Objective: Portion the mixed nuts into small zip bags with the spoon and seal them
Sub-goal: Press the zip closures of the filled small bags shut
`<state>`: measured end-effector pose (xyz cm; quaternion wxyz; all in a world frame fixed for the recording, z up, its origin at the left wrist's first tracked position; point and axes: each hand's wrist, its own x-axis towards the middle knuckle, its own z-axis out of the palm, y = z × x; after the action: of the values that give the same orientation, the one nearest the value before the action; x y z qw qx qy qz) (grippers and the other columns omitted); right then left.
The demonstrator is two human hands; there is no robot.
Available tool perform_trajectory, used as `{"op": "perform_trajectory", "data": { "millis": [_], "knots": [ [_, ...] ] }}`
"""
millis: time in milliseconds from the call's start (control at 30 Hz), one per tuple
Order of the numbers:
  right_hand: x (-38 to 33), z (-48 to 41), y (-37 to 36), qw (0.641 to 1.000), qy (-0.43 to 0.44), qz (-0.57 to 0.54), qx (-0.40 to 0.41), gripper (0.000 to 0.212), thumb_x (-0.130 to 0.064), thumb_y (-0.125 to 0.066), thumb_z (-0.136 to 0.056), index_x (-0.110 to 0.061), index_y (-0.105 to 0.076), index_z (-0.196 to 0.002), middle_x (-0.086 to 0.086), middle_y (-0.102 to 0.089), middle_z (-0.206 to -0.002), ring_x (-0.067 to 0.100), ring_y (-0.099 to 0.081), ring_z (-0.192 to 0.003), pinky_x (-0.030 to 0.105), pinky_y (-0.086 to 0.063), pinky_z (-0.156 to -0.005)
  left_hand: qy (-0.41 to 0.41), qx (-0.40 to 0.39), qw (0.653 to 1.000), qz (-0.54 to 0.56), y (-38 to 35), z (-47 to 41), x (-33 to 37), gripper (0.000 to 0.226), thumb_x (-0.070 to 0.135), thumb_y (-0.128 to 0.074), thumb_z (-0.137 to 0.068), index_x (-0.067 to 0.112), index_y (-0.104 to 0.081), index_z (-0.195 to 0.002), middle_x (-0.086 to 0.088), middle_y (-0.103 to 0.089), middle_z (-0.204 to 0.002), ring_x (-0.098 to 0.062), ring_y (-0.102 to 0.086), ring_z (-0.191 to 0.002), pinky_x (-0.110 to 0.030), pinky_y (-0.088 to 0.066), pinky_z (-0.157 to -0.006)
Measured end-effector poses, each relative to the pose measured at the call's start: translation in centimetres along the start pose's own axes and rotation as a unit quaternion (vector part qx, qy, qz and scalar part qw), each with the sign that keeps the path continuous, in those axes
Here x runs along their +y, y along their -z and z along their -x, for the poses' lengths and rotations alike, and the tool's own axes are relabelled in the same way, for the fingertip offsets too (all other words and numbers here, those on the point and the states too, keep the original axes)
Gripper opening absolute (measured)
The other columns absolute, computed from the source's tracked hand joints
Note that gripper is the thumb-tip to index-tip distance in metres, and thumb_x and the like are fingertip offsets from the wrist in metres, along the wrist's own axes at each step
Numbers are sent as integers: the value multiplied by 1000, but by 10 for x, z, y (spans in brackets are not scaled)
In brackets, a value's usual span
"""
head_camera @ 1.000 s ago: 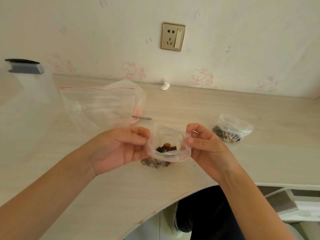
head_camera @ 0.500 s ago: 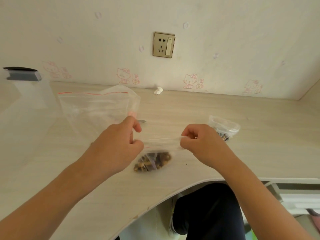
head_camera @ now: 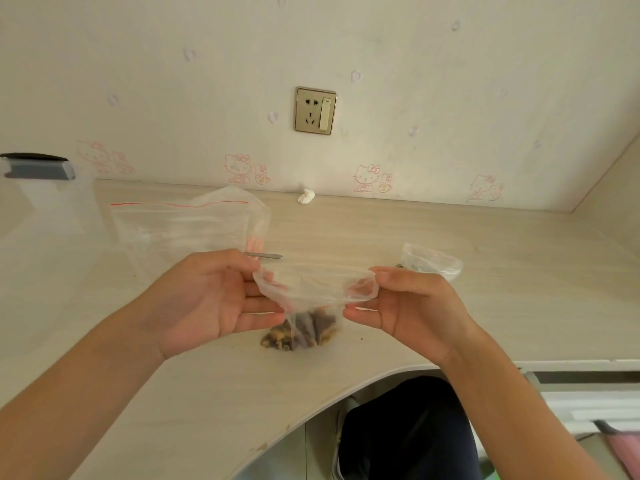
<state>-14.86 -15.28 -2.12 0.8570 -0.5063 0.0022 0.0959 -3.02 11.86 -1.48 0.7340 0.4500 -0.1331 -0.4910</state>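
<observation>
A small clear zip bag (head_camera: pixel 311 289) with mixed nuts (head_camera: pixel 299 332) in its bottom hangs just over the desk between my hands. My left hand (head_camera: pixel 211 299) pinches the bag's left top corner and my right hand (head_camera: pixel 412 303) pinches the right top corner, so the mouth is stretched wide between them. Behind my left hand lies the metal spoon (head_camera: pixel 266 255), only its handle end showing, beside the large clear zip bag (head_camera: pixel 187 226) with a red strip. A second small bag with nuts (head_camera: pixel 433 263) lies on the desk behind my right hand.
A crumpled white paper scrap (head_camera: pixel 306 196) sits by the wall. A clear container with a grey clip (head_camera: pixel 38 168) stands at the far left. The desk edge (head_camera: pixel 346 386) curves in front of my dark-clothed lap. A wall socket (head_camera: pixel 315 110) is above.
The bag's mouth went from open, to pulled flat, to stretched wide between both hands. My palms now face up more and the view has tilted up.
</observation>
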Motion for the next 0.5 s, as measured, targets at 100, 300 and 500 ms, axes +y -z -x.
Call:
{"op": "perform_trajectory", "data": {
  "millis": [100, 300, 500],
  "knots": [
    [0, 2, 2, 999, -5, -7, -31, 25, -12, -81, -78, 4, -74, -96, 20, -73, -107, 34, -72, -103, 41, -60, -88, 4, -38, 997, 69, 2, 1, 0, 70, 8, -74, -82, -6, -51, -146, -21, -72, -116, -40, -70, -115, -49, -54, -103],
    [-3, 1, -2, 998, 18, 25, -46, 20, -18, -87, -78, -5, -74, -87, 12, -72, -98, 25, -70, -95, 40, -60, -81, -1, -13, 998, 62, 0, 5, -3, 80, 7, -97, -65, -9, -62, -135, -24, -71, -121, -33, -76, -103, -44, -65, -83],
    [-3, -10, -23, 996, 20, 81, -25, 20, -15, -81, -80, -13, -63, -71, 3, -59, -72, 15, -50, -65, 24, -44, -56, -62, 54, 991, -109, -25, 1, -7, 24, 18, -91, -72, 6, -70, -73, -12, -63, -75, -20, -56, -67, -27, -51, -59]
  ]
}}
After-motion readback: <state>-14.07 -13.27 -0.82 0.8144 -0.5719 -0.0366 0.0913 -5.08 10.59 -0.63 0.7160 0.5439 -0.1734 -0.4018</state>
